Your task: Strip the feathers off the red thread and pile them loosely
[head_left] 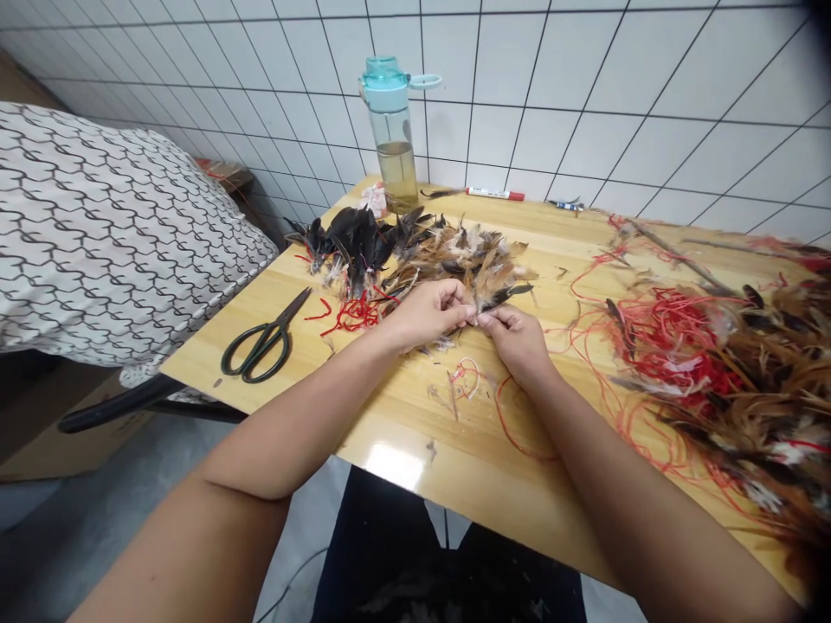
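Observation:
My left hand (436, 313) and my right hand (516, 339) meet near the middle of the table, thumbs and fingers pinched together. Between them they grip the base of a small bunch of feathers (501, 296), dark and brown, whose tips point up and to the right. Just beyond lies a pile of brown feathers (464, 247), with a clump of black feathers (360, 242) to its left. Short red strings (356, 313) lie left of my left hand. A loose red string (503, 415) curves over the table below my right hand.
Black-handled scissors (263, 342) lie on the table's left side. At the back stand a water bottle (395, 138) and a red-capped marker (494, 194) lying flat. Tangled red string (675, 337) and a large heap of brown feathers (779, 372) cover the right side. A patterned cloth (123, 234) bulges at left.

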Motion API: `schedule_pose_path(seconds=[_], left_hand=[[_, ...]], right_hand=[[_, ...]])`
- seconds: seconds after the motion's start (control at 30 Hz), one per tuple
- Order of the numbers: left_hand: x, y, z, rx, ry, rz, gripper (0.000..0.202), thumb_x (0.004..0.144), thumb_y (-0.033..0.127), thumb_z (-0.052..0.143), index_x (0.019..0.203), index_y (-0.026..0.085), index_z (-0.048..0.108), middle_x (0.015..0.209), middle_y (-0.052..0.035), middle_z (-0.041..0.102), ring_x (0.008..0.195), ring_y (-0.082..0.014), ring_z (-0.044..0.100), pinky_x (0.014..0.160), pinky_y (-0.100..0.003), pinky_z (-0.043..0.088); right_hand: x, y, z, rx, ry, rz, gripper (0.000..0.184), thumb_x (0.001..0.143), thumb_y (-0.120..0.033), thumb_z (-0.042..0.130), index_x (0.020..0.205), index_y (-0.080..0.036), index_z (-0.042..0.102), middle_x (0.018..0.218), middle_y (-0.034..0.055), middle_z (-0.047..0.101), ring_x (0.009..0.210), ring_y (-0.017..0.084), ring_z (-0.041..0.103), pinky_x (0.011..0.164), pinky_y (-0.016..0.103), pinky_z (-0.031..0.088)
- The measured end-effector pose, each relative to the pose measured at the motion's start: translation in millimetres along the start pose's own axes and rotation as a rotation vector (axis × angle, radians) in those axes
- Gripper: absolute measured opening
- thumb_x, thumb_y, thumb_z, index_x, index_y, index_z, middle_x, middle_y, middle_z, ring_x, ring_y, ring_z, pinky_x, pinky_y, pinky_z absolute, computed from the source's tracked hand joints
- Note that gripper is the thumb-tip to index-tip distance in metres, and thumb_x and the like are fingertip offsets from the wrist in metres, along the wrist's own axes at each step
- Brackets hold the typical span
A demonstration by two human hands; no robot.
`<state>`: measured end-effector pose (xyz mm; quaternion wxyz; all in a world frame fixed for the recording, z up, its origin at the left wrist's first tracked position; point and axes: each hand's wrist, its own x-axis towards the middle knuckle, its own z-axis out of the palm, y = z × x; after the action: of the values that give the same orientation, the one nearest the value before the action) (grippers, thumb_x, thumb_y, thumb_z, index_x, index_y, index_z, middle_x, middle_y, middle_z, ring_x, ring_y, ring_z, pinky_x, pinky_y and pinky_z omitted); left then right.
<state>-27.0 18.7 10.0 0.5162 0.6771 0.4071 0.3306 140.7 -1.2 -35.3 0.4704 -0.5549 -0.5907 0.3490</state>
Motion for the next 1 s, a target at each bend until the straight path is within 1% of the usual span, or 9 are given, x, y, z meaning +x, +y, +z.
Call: schedule_pose_path(seconds=[0.13,0.27,0.4,0.5,0.6,0.7,0.77,0.9,1.0], left_hand=[[1,-1,-0.9,0.155,0.04,0.078,0.014,0.079,0.024,0.062,0.072,0.014,0.054,0.065,0.0024,0.055,0.06,-0.0079,0.048,0.056,-0.02,0.036],[1,-2,-0.5,0.213,0.057,0.128,0.016,0.079,0.027,0.06,0.072,0.015,0.053,0.064,0.0032,0.054,0.061,-0.0085,0.047,0.058,-0.021,0.035],[1,-2,2.5,0.204,0.051,0.135,0.016,0.079,0.027,0.061,0.072,0.016,0.052,0.065,0.0032,0.056,0.06,-0.0085,0.048,0.058,-0.022,0.036],[2,-1,0.3,0.129,0.058,0.156,0.012,0.079,0.026,0.061,0.079,0.016,0.055,0.071,0.0014,0.06,0.064,-0.0089,0.052,0.062,-0.022,0.041],[2,5,-13.4,0.159,0.231,0.22,0.013,0.079,0.024,0.06,0.087,0.015,0.058,0.08,-0.0012,0.063,0.071,-0.0098,0.056,0.068,-0.023,0.044],[-3,14,-36.5,0.383,0.377,0.234,0.013,0.079,0.024,0.059,0.088,0.015,0.062,0.081,-0.0015,0.064,0.073,-0.0108,0.056,0.068,-0.023,0.043],[-6,20,-51.5,0.572,0.304,0.161,0.011,0.078,0.024,0.059,0.082,0.015,0.064,0.076,-0.0004,0.065,0.069,-0.0109,0.054,0.067,-0.023,0.042],[-10,23,-67.7,0.813,0.011,-0.035,0.008,0.074,0.022,0.062,0.074,0.017,0.068,0.07,0.0015,0.067,0.065,-0.0111,0.057,0.064,-0.023,0.04],[-8,18,-66.9,0.92,-0.048,-0.104,0.009,0.073,0.02,0.063,0.077,0.018,0.07,0.073,0.0011,0.069,0.067,-0.0121,0.06,0.062,-0.022,0.039]], right_hand=[[-1,0,0,0.032,-0.058,-0.014,0.016,0.073,-0.033,0.065,0.065,-0.02,0.07,0.072,0.0035,0.069,0.072,0.018,0.061,0.072,0.032,0.047],[-1,0,0,0.047,-0.084,-0.002,0.018,0.072,-0.035,0.066,0.064,-0.019,0.07,0.074,0.0045,0.07,0.073,0.018,0.061,0.072,0.032,0.047],[-1,0,-1,0.017,-0.102,-0.035,0.014,0.073,-0.03,0.062,0.066,-0.02,0.069,0.071,0.0031,0.068,0.071,0.017,0.058,0.073,0.032,0.044],[-1,-1,-2,0.017,-0.097,-0.058,0.018,0.076,-0.032,0.058,0.065,-0.02,0.065,0.068,0.0013,0.063,0.069,0.016,0.053,0.071,0.03,0.041],[-1,-1,-4,0.084,-0.074,-0.016,0.023,0.078,-0.038,0.055,0.066,-0.02,0.061,0.062,-0.0013,0.054,0.062,0.013,0.046,0.064,0.028,0.037],[0,-2,-5,0.153,-0.046,0.047,0.025,0.077,-0.043,0.056,0.068,-0.019,0.059,0.058,-0.0036,0.046,0.057,0.012,0.039,0.06,0.027,0.032],[0,-2,-6,0.159,-0.035,0.068,0.026,0.076,-0.044,0.058,0.068,-0.019,0.058,0.058,-0.0039,0.044,0.057,0.011,0.038,0.059,0.027,0.031],[0,-4,-6,0.114,-0.026,0.072,0.027,0.075,-0.046,0.059,0.068,-0.02,0.059,0.058,-0.0039,0.043,0.057,0.012,0.037,0.058,0.027,0.03],[-1,-5,-6,0.089,-0.025,0.072,0.027,0.075,-0.046,0.059,0.068,-0.02,0.059,0.057,-0.0039,0.041,0.057,0.012,0.036,0.057,0.027,0.029]])
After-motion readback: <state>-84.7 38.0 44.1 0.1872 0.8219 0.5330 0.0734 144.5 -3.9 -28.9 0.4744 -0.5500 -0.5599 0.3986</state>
